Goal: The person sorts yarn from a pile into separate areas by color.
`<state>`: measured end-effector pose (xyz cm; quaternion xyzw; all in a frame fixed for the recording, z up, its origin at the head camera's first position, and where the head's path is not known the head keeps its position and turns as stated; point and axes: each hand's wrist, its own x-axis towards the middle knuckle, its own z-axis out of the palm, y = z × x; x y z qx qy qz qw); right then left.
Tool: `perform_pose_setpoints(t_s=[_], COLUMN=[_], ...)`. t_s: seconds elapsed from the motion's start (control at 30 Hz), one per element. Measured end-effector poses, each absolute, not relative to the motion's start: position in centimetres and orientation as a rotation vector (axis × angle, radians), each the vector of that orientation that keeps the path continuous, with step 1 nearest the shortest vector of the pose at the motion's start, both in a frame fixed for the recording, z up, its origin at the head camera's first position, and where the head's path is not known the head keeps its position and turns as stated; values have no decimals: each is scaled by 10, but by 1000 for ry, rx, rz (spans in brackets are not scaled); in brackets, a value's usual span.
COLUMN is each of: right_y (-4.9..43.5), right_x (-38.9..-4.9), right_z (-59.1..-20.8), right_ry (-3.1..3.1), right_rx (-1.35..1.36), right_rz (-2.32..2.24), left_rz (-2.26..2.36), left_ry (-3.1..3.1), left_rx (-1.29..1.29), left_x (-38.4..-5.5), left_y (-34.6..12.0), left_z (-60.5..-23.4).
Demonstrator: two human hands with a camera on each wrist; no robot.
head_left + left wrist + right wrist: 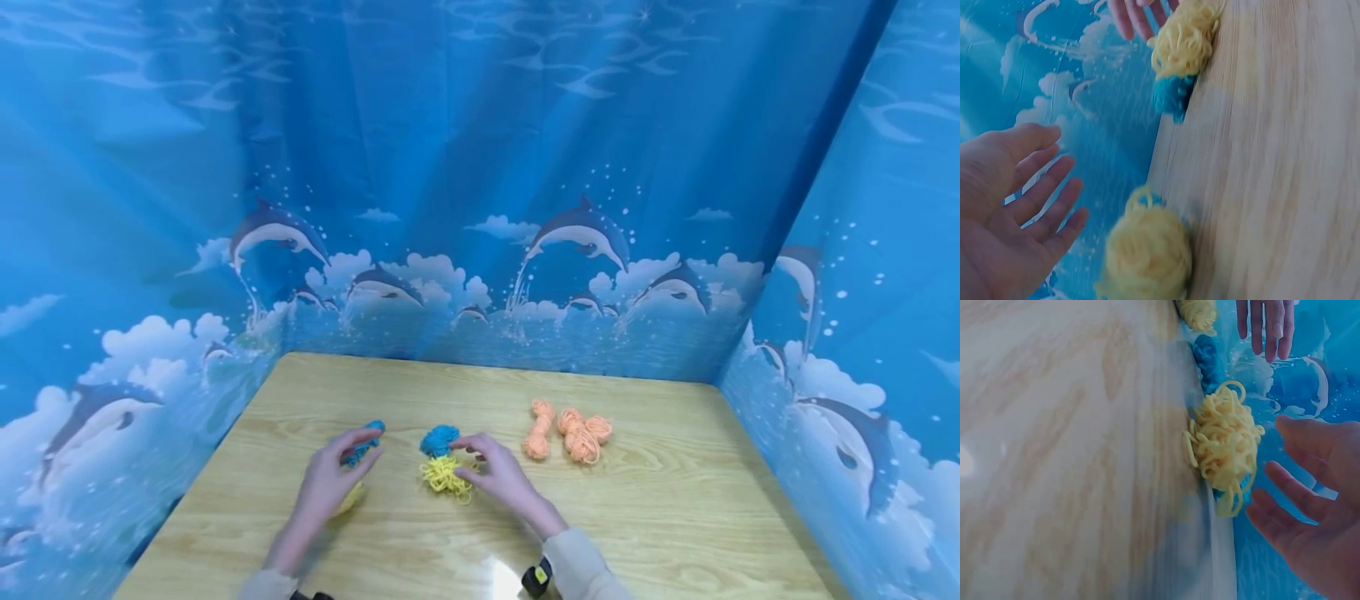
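Note:
My left hand (333, 475) hovers over the left side of the table, fingers spread, beside a blue yarn bundle (362, 448) and a yellow yarn bundle (349, 498) that it partly hides. In the left wrist view, this hand (1022, 206) is apart from the yellow yarn (1147, 253). Near the middle, a second blue yarn bundle (439, 439) lies behind a loopy yellow one (446, 477), the two touching. Just right of them is my right hand (501, 477), its fingers loosely bent. The right wrist view shows that hand (1322, 494) holding nothing, close to the looped yellow yarn (1227, 440).
Several peach yarn bundles (579, 437) lie together right of the middle, one (538, 431) shaped like a dumbbell. The wooden table (675, 500) meets a blue dolphin-print curtain (480, 208) at its back and sides. A dark band with a device (536, 577) sits on the right wrist.

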<state>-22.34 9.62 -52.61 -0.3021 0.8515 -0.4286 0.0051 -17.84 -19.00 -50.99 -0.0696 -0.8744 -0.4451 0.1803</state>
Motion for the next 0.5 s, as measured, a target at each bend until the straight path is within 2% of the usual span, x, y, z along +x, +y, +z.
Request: perform_pose_setpoints(t_s=[0.5], right_y=[79], right_x=[-220], right_z=[-535], right_ry=[2727], right_rx=[-913], right_rz=[-1182], left_rz=[-1232], left_ry=[-2584], left_rx=[-198], left_x=[-160], left_y=[-223], left_z=[-520])
